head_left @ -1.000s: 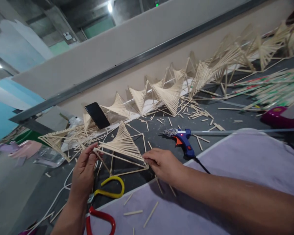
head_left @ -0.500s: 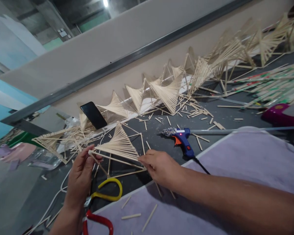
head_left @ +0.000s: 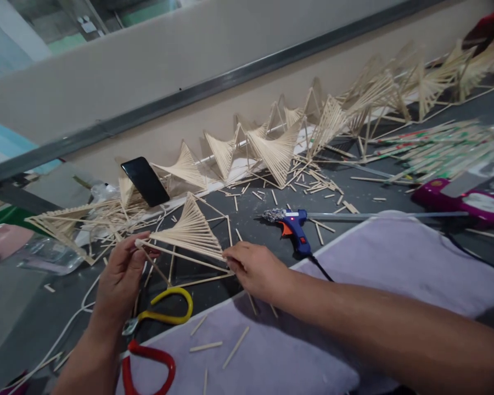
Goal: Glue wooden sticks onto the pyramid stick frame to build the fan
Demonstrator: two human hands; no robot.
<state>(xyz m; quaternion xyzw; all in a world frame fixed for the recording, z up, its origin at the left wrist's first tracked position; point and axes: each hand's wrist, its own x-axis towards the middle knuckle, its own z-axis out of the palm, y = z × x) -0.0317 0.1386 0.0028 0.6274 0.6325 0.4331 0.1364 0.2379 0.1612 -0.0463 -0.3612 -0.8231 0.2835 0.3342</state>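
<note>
A fan-shaped stick frame (head_left: 189, 233) made of thin wooden sticks is held between both hands over the dark table (head_left: 370, 195). My left hand (head_left: 121, 277) pinches its left corner with thumb and fingers. At the frame's right corner my right hand (head_left: 253, 269) is closed on the end of the sticks. A blue glue gun (head_left: 293, 227) lies on the table just right of my right hand, its red light lit. Pliers with one yellow and one red handle (head_left: 158, 323) lie below my left hand.
A row of finished stick frames (head_left: 271, 151) stands along the back wall (head_left: 214, 49). A black phone (head_left: 145, 181) leans among them. Loose stick offcuts (head_left: 316, 184) litter the table. A purple cloth (head_left: 374, 274) covers the near side. A magenta tool (head_left: 461, 197) lies at right.
The view has tilted down and everything has slid left in the picture. Both hands keep the same hold on the frame.
</note>
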